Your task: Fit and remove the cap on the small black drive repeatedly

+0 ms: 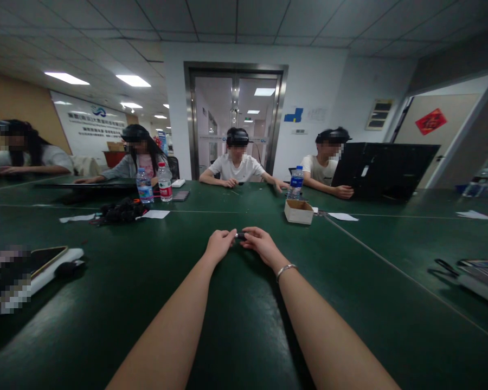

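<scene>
Over the middle of the green table, both hands meet at a small dark stick with a silvery end (239, 236); its exact kind I cannot make out. My left hand (220, 244) pinches the silvery end between thumb and fingertips. From the other side, my right hand (262, 245) has its fingers closed around the dark end, hiding part of it. A silver bangle (286, 271) circles the right wrist.
Beyond my hands stand a small open cardboard box (299, 212) and a blue-labelled water bottle (295, 183). Two bottles (145, 187) and a dark bundle (124, 210) lie left. A phone (49, 260) is near left, a device (483, 279) right. Several people sit opposite.
</scene>
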Demonstrator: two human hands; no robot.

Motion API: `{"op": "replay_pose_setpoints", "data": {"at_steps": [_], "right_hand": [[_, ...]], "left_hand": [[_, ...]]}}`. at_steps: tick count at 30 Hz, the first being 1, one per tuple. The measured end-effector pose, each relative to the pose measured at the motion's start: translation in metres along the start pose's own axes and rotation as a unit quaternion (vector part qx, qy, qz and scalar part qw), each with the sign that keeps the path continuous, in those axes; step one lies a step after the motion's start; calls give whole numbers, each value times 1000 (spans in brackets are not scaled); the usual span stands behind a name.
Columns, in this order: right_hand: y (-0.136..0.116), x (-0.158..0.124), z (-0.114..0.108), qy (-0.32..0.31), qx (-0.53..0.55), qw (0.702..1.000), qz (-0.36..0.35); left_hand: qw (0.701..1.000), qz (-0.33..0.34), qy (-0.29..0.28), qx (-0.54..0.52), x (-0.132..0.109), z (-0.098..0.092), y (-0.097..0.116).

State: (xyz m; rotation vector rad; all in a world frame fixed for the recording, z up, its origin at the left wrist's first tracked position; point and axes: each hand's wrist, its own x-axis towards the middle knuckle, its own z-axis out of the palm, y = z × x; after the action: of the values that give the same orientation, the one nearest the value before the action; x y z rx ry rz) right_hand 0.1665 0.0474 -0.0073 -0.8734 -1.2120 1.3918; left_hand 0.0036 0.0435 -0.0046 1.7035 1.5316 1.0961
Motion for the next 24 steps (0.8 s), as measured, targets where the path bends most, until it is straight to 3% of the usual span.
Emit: {"op": "replay_pose_setpoints", "data": {"at_steps": [9, 14, 24], "right_hand": [[-3, -2, 3, 9, -2, 1000, 12], [-4, -2, 3, 15, 0, 1000, 15], [-2, -2, 1, 8, -1, 1000, 8]], "left_hand": [[1000, 20, -9, 1, 3, 3, -7], [999, 28, 27, -29, 1, 3, -5], [998, 28, 15, -46, 1, 3, -6]]}}
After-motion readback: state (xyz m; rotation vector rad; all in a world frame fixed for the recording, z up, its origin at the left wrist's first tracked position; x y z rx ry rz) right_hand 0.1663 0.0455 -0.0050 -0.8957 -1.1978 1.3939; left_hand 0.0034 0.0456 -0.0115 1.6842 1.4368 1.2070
